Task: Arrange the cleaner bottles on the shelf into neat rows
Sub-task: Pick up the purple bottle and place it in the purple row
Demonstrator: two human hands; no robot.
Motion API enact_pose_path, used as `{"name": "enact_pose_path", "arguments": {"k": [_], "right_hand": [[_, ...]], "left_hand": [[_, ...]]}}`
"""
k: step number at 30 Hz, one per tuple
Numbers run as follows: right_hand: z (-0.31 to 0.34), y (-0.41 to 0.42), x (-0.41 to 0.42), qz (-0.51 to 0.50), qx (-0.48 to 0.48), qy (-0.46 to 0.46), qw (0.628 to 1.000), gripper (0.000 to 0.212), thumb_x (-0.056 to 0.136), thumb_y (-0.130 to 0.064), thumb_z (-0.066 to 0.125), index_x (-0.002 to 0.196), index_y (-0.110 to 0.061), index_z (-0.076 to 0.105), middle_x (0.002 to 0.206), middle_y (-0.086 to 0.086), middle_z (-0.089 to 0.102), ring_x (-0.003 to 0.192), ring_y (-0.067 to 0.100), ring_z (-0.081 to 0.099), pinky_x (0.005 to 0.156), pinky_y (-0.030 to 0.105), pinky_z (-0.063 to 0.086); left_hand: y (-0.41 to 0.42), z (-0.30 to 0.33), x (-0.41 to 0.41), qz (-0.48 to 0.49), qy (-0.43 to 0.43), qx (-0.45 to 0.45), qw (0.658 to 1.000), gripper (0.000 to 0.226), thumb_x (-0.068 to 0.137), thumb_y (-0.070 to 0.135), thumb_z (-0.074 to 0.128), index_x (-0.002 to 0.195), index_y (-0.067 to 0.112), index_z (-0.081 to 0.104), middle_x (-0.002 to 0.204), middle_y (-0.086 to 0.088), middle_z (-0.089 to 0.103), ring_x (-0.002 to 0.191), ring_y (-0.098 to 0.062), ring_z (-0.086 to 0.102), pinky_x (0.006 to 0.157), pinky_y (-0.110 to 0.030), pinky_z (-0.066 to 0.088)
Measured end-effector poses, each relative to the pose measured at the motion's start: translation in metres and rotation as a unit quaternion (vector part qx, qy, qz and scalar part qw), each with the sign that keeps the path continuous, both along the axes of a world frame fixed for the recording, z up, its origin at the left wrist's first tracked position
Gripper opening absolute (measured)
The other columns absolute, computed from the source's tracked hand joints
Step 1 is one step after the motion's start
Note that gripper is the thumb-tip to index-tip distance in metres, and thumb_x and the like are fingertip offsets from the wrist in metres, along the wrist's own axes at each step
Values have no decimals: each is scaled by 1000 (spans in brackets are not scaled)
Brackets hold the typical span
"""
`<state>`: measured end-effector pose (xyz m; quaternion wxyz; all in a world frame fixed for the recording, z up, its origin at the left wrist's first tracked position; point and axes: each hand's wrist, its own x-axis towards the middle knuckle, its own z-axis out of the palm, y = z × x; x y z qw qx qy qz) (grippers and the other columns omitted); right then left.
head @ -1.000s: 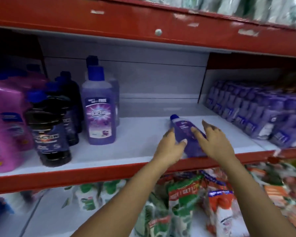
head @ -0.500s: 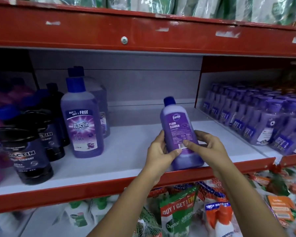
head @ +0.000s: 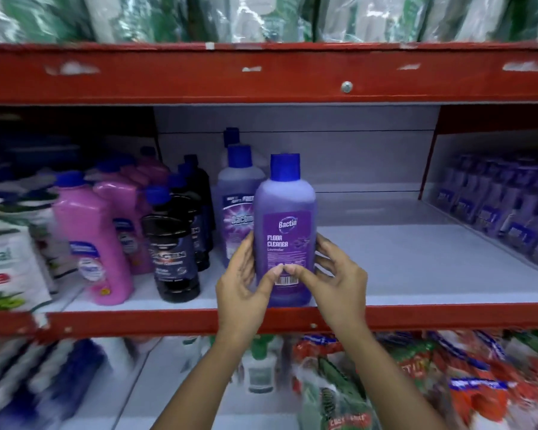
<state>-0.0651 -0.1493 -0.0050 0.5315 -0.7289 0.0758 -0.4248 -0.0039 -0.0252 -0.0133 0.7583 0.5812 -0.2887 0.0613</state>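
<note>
the small purple bottle [head: 284, 231] has been brought left along the shelf [head: 416, 274] since the earlier frames: a second ago it was lying tipped near the middle of the board, half a second ago it was lifted and turned label-forward, and now it is held upright at the near edge, just right of the larger purple bottle [head: 235, 206] and partly in front of it. whether its base is already resting on the board cannot be told, since the lower part is covered by the thumbs.

the bottle is gripped from both sides. the left hand [head: 241, 290] is wrapped round its left flank and the right hand [head: 333, 283] round its right flank, with both thumbs pressed on the lower label so that the tips nearly meet. neither hand is spread loose; both are closed on the bottle.

for the task this means the stray bottle is being joined to the group on the left, where black bottles [head: 171, 252] and pink bottles [head: 90, 243] are standing in files running from near to far. a second large purple bottle is seen behind the first, so a purple file is already started. the label is faced outward, which suits a neat row. the wide stretch of board to the right is left bare, and the packed small bottles [head: 503, 209] at the far right are untouched. what is judged to remain is setting the bottle down square and lining it up with its neighbours.
</note>
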Motion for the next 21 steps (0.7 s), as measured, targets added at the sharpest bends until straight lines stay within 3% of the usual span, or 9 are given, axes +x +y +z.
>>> {"name": "enact_pose_path", "arguments": {"k": [3,7,9,12,15,17,19,21], "right_hand": [[-3,24,17,20,14,-19,1000,54,69,-14,86,113,-34,61,103,-19,71,91,0,71,80,19,57],[-1,42,29,30,15,-22,999,51,70,-18,85,109,-37,58,105,-22,67,95,-9,66,83,16,56],[-3,45,33,29,25,-18,999,49,70,-20,85,109,-31,58,105,-17,67,96,-10,65,86,18,57],[-7,47,33,-2,22,-15,1000,51,67,-29,86,111,-22,59,110,-1,67,102,3,65,87,25,58],[-9,46,29,-12,33,-11,999,48,67,-27,87,107,-21,61,103,-9,69,96,4,67,90,31,57],[-8,43,27,33,37,16,999,56,67,-23,87,117,-17,62,111,-9,69,102,1,66,90,28,57],[-6,42,24,98,6,67,993,78,65,-22,88,134,-20,53,127,-7,62,115,-1,60,92,21,54],[-5,41,23,126,-50,117,984,97,61,-27,91,144,-27,41,137,-7,49,125,-4,49,94,16,51]], "left_hand": [[22,-3,13,35,-32,22,999,63,85,-1,68,142,9,43,139,-8,57,126,-10,57,104,-27,48],[37,-5,25,70,-69,54,994,53,95,15,59,144,16,38,141,-3,55,127,-9,56,106,-35,47],[40,-5,28,81,-84,69,991,42,100,23,47,141,23,38,138,4,57,122,-2,57,102,-31,48],[43,-5,33,87,-71,60,992,30,104,22,37,132,19,46,121,13,63,107,6,61,89,-16,48],[43,-6,37,111,-49,32,992,26,102,23,37,116,13,56,109,1,66,96,-2,63,86,-23,49],[43,-8,41,109,-31,21,993,22,100,26,41,106,17,60,105,-5,67,93,-11,63,86,-32,51],[44,-9,43,90,-21,20,995,22,98,30,43,101,20,62,103,-7,68,94,-19,63,88,-42,52],[45,-7,42,68,-19,33,997,24,99,31,44,104,17,63,105,-8,69,99,-20,64,92,-43,52]]}}
